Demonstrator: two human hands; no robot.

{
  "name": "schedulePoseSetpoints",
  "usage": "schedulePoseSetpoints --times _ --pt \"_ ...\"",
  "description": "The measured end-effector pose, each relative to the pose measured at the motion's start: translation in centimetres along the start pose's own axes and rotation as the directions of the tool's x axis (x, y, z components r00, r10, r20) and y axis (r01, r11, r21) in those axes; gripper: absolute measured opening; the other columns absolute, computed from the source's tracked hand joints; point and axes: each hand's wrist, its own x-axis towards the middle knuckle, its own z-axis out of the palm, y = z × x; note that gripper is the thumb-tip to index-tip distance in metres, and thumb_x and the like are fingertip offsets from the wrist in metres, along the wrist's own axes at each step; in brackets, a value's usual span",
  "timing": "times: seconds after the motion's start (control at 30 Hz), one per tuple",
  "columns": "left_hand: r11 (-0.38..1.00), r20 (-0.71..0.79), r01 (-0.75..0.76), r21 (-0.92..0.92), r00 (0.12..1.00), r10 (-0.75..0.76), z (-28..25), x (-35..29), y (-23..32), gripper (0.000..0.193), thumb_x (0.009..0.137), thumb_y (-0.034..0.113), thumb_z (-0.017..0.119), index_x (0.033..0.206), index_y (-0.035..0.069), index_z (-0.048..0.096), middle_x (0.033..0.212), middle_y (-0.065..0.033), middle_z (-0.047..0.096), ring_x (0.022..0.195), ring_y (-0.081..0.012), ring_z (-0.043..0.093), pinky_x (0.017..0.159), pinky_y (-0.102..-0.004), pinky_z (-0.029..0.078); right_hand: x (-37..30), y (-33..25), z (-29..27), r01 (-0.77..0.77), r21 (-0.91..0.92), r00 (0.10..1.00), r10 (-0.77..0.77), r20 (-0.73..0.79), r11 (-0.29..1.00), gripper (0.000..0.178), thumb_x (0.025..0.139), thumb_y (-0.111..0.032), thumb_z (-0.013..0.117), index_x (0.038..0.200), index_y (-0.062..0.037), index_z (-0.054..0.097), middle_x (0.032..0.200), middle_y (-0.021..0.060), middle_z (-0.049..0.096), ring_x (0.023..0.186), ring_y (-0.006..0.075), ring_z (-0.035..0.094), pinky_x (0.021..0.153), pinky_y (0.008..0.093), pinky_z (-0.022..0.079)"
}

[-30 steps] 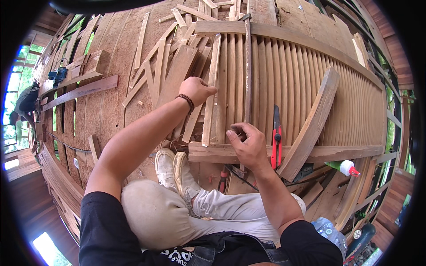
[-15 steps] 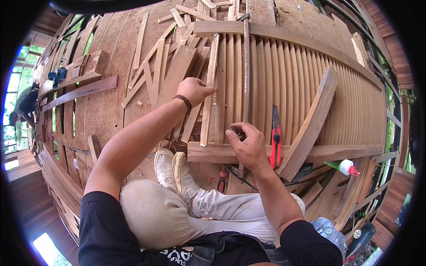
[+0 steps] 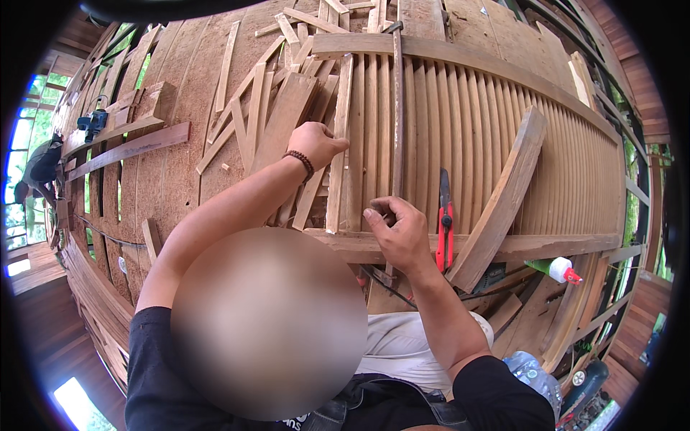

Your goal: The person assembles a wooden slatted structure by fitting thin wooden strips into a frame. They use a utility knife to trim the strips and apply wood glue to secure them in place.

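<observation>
A louvred wooden panel point(image 3: 460, 136), with many thin slats between two long rails, lies in front of me. At its left end my left hand point(image 3: 318, 144) is closed, thumb and fingers pinching the edge of a light wooden slat point(image 3: 340, 151). The slat stands beside the last slats and spans from rail to rail. Over the near rail point(image 3: 503, 249), my right hand point(image 3: 397, 228) has its fingers curled in and thumb close to them; what they hold, if anything, is hidden. A long metal clamp bar point(image 3: 399, 122) crosses the panel just beyond it.
Right of my right hand, a red-handled utility knife point(image 3: 445, 223) and a curved wooden piece point(image 3: 503, 194) lie across the panel. A white bottle with a red tip point(image 3: 560, 271) is farther right. Loose wood strips point(image 3: 251, 115) pile up at left. A blurred patch covers my lap.
The near end of the slat in my left hand has shifted very slightly right. Both hands keep nearly the same place and grip.
</observation>
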Motion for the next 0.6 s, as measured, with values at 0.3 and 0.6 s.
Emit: schedulePoseSetpoints --times 0.3,0.6 --pt "0.990 -0.060 -0.098 0.103 0.993 0.105 0.4 0.8 0.0 0.047 0.078 0.045 0.083 0.091 0.001 0.077 0.082 -0.0153 0.076 0.080 -0.0249 0.074 0.077 -0.0375 0.058 0.6 0.4 0.2 0.032 -0.009 0.999 -0.032 0.009 0.999 0.026 0.092 -0.017 0.075 0.106 0.0050 0.073 0.083 0.0079 0.070 0.072 0.0104 0.061 0.067 0.0281 0.051" --pt "0.994 0.011 -0.034 0.101 0.999 0.033 0.0 -0.3 0.8 0.048 0.081 0.045 0.082 0.095 0.000 0.077 0.084 -0.0136 0.076 0.080 -0.0215 0.073 0.078 -0.0351 0.058 -0.5 1.5 0.9 0.228 -0.352 0.965 -0.163 0.204 0.908 0.027 0.084 -0.018 0.078 0.103 0.0010 0.073 0.097 0.0135 0.071 0.084 0.0275 0.070 0.077 0.0378 0.056"
